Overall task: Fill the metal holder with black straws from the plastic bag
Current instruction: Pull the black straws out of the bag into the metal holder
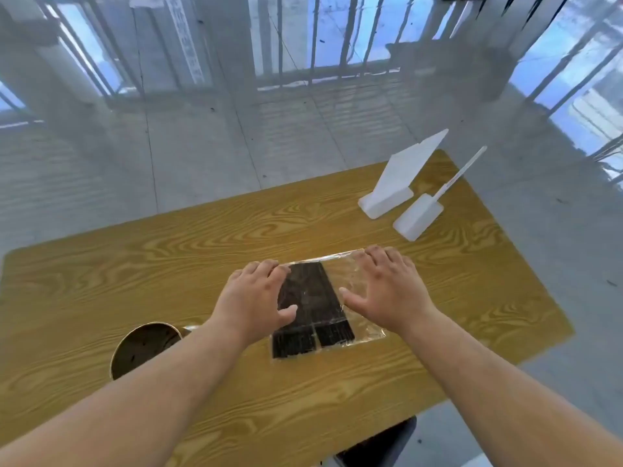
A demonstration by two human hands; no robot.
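Note:
A clear plastic bag lies flat on the wooden table, holding two bundles of black straws. My left hand rests open over the bag's left edge, its thumb on the straws. My right hand lies open with spread fingers on the bag's right, empty part. The metal holder, a round cup with a dark inside, stands at the near left, partly hidden behind my left forearm.
Two white plastic sign stands sit at the table's far right corner. A dark stool or seat shows under the near edge. Grey floor and a railing lie beyond the table.

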